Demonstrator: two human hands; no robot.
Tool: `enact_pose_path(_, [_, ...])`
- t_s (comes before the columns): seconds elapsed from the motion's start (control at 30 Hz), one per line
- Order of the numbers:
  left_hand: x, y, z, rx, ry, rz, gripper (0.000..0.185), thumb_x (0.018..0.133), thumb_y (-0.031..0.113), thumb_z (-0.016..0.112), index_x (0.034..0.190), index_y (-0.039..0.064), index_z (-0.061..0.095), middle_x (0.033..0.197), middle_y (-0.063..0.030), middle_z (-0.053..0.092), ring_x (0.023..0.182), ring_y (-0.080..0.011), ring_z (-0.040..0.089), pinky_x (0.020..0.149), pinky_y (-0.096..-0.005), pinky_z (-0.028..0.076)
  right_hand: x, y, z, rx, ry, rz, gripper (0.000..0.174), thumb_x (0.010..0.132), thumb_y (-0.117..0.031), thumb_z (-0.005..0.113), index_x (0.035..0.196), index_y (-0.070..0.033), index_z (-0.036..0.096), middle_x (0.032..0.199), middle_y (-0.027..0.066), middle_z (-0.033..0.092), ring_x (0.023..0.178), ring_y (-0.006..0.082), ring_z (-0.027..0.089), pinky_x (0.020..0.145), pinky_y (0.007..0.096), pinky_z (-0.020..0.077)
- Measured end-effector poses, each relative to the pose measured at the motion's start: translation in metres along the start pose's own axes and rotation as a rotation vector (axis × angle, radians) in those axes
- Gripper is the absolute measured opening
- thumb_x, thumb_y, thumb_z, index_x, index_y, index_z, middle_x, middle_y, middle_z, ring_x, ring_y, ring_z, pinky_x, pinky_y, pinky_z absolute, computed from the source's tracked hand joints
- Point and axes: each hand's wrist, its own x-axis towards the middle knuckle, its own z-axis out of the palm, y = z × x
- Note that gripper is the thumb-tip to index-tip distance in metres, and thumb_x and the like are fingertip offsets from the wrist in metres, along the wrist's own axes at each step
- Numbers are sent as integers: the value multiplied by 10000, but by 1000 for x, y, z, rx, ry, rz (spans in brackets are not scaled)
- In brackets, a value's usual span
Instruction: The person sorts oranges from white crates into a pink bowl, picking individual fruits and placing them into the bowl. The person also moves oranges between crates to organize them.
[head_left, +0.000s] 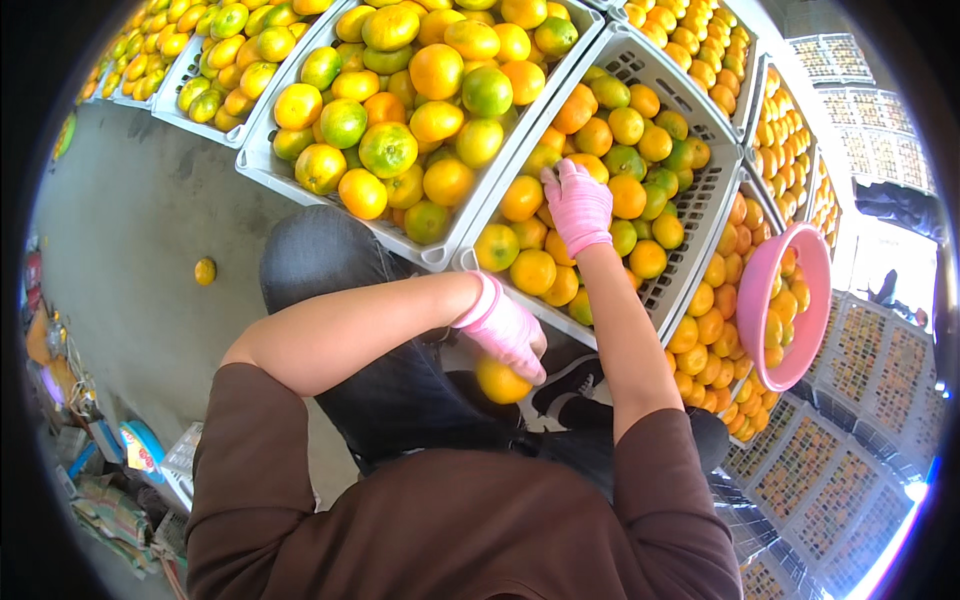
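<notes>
My left hand (504, 330), in a pink glove, holds an orange citrus fruit (502, 379) low over my lap, just outside the crates. My right hand (577, 204), gloved in pink too, reaches into a grey plastic crate (705, 217) of orange and green citrus fruit. Its fingertips lie on or beside an orange fruit (589, 166); whether they grip one cannot be told. Left of that crate stands a fuller one (259, 169), heaped with larger yellow, orange and green fruit.
A pink plastic basin (752, 300) with fruit rests on crates of oranges at the right. More filled crates run along the top and far right. A single fruit (205, 271) lies on the concrete floor (150, 202) at the left. Boxes and cloth lie at the lower left.
</notes>
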Motion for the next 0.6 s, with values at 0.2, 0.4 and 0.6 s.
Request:
enact_pose_path(0.2, [4,0,-2,-82,-9,-60,622,1019,596,583,1324,60,666,1170,-143,711,1051,-280,673,910,-402,532,-22,-9,19,107,252,-474,574,907,-429,736,1308,-43,598,1258,176,668,1238,354,605,1184,524,374])
enact_pose_path(0.4, [6,0,0,-120,-19,-62,617,1014,598,580,1279,51,684,1105,-143,732,1034,-277,682,904,-395,529,-24,-25,11,-172,-53,-384,692,846,-426,796,1349,-16,556,1293,177,645,1294,349,574,1207,530,346])
enact_pose_path(0.6, [2,-4,-6,-10,110,-2,635,1002,617,589,1261,46,689,1083,-177,750,1035,-295,702,909,-397,537,-5,-9,-18,-47,-209,-343,767,784,-471,841,1376,-62,575,1289,192,669,1277,362,604,1161,482,393])
